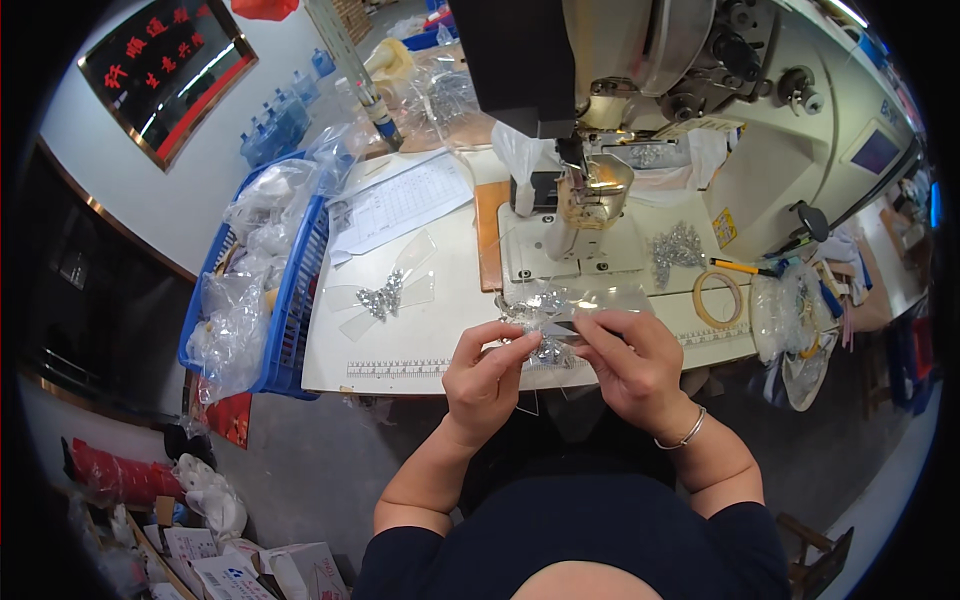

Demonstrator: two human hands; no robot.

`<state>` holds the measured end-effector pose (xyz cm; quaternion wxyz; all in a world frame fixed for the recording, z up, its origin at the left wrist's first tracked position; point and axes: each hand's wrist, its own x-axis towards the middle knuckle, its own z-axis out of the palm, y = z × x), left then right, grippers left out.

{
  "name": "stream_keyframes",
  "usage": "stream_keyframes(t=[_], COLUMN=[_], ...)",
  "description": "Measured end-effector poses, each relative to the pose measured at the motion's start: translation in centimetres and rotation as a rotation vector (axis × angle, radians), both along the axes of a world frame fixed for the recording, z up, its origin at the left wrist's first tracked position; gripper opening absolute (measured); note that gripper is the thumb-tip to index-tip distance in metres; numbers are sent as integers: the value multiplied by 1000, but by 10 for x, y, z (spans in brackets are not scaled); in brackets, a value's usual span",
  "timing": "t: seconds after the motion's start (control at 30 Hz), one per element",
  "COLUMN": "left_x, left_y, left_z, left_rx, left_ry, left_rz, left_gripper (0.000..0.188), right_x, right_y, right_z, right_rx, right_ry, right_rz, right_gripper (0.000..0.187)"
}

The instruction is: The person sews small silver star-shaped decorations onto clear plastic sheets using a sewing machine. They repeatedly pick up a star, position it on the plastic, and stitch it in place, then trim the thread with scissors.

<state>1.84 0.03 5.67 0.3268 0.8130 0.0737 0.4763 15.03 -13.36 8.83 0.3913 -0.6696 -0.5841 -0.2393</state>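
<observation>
1. Nearest the camera was the worker's dark top (600, 530), along the lower edge, with both forearms reaching forward from its short sleeves.
2. Left hand (482, 380): thumb and fingertips pinched a clear-and-silver piece (550, 352) from its left side.
3. Right hand (635, 365): thumb and forefinger pinched the same piece from the right; a bracelet (682, 430) circled that wrist.
4. The piece was held between the hands, over the front edge of the table (420, 335), just before the sewing machine (590, 215). Its exact outline was partly hidden by fingers.
5. Left on the table: a bow-shaped piece (380, 298) with clear wings and a silvery middle, lying flat near a printed sheet (410, 200). A ruler strip (395, 369) ran along the front edge.
6. Right of the machine: a cluster of silvery bits (677, 250), a tape roll (717, 300) lying flat, and an orange-and-black pen-like tool (742, 266) just beyond it.
7. Beside the table's left edge stood a blue basket (290, 320), heaped with clear plastic bags (230, 330).
</observation>
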Motion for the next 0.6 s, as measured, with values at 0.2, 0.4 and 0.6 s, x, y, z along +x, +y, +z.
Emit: stream_keyframes(t=[0.2,0.4,0.6], left_x=[-2,-5,-2], left_y=[-2,-3,-2], left_z=[-1,3,-1], left_rx=[95,112,187], left_ry=[-14,15,20], left_rz=[-53,-78,-87], left_gripper=[33,38,29], right_x=[7,9,10], right_y=[0,3,6], right_z=[-3,-4,-7], right_rx=[-66,-68,-72], right_ry=[-14,12,46], right_rz=[25,69,97], right_gripper=[29,27,24])
